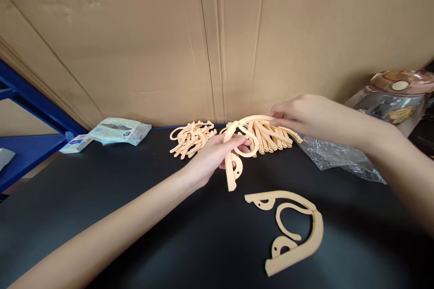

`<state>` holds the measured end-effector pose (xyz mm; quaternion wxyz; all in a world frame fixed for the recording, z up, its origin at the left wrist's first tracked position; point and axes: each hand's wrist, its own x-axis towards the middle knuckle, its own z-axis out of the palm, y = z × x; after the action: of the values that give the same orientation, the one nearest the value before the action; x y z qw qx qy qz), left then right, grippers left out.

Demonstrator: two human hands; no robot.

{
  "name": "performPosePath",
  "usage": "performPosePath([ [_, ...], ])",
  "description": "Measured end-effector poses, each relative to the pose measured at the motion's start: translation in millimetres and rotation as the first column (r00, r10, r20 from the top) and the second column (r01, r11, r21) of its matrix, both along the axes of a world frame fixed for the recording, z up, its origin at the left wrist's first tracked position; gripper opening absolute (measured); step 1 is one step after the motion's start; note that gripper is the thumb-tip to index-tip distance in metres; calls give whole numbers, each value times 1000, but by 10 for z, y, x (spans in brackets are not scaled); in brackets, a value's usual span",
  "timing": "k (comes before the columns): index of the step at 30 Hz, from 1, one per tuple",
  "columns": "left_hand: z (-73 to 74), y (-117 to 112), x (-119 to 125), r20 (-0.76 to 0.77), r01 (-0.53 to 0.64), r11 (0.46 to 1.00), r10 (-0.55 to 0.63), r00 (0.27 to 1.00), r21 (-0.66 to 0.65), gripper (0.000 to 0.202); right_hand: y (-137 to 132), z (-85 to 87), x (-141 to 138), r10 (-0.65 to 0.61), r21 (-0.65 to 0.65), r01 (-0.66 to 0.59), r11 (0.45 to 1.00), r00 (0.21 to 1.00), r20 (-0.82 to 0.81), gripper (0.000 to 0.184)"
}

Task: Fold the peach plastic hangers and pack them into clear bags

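Observation:
A beige plastic folding hanger (pixel 230 169) is held up over the dark table, its hook curling down between its two arms. My left hand (pixel 212 158) is closed round it, thumb across the front near the hook. My right hand (pixel 291 115) pinches the hanger's other arm, which stretches to the right; its fingertips are partly hidden. Closer to me, a second folding hanger (pixel 317 230) lies on the table with its arms bent and its hook between them. Behind the held hanger sits a pile of beige hanger arms (pixel 271 140), partly covered by it.
Left of that pile is a heap of beige hooks (pixel 193 137). Tissue packs (pixel 118 131) lie at the back left beside a blue metal frame (pixel 30 99). Clear plastic wrap (pixel 339 156) and a brown-lidded bottle (pixel 400 99) are at the right. A cardboard wall (pixel 152 54) stands behind.

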<state>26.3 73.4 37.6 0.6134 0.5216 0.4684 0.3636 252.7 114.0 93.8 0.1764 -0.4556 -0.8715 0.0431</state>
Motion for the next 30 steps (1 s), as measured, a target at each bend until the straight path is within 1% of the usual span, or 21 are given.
performPosePath([
  [1,16,-22,10,-12,24,1000,-23,1000,20,22,-50,-43,-68,5,61,-11,998,996,95,23],
  [2,32,-44,19,-22,48,998,-47,999,32,20,-92,-91,-139,9,108,-26,994,988,157,19],
  [4,53,-75,25,-44,89,995,-87,995,36,14,-148,-179,-272,44,146,-87,985,961,274,12],
  [6,42,-76,19,-63,96,994,-93,994,47,11,-181,-231,-364,67,169,-133,977,935,349,11],
  [8,2,-52,9,-47,88,994,-85,995,69,12,-205,-239,-405,51,217,-144,966,922,384,12],
  [10,-40,-24,6,80,134,990,-136,987,35,22,-228,-224,-412,15,272,-135,953,916,400,13],
  [12,-46,-16,16,304,211,977,-191,933,-33,31,-244,-215,-404,-7,320,-145,936,903,430,13],
  [13,-30,-24,26,413,234,971,-192,890,-54,30,-248,-220,-400,-14,345,-158,925,894,447,14],
  [15,34,-54,46,567,243,967,-158,809,-77,18,-245,-251,-401,-18,392,-189,900,884,468,21],
  [17,111,-90,60,629,262,960,-145,763,-97,11,-230,-297,-416,-23,423,-195,885,889,458,30],
  [18,139,-107,64,629,283,953,-153,762,-111,12,-215,-316,-425,-18,414,-185,891,898,440,32],
  [19,152,-123,66,595,299,946,-169,786,-126,11,-193,-330,-432,-6,379,-167,910,910,415,31],
  [20,148,-141,68,516,287,949,-182,837,-131,9,-160,-337,-433,19,316,-147,937,926,376,27],
  [22,86,-185,72,235,209,974,-184,954,-84,9,-54,-332,-401,89,91,-118,989,957,275,21],
  [23,34,-213,76,65,179,983,-176,982,-34,11,20,-329,-365,95,-23,-93,995,971,221,25],
  [24,-24,-242,82,-92,169,985,-166,982,23,12,105,-333,-315,83,-134,-58,989,978,190,31],
  [25,-84,-268,90,-212,184,981,-166,963,67,13,197,-346,-254,-4,-156,33,987,983,185,34],
  [26,-139,-290,99,-285,203,975,-169,943,94,15,291,-373,-188,-165,-89,186,978,964,209,35],
  [27,-186,-302,110,-313,214,971,-172,934,105,19,380,-413,-122,-257,-31,269,963,942,215,35],
  [28,-219,-305,123,-294,199,973,-159,943,113,24,457,-461,-63,-329,14,334,943,920,216,35],
  [30,-241,-286,148,-178,123,985,-101,979,117,30,560,-556,20,-400,55,398,916,890,220,38],
])
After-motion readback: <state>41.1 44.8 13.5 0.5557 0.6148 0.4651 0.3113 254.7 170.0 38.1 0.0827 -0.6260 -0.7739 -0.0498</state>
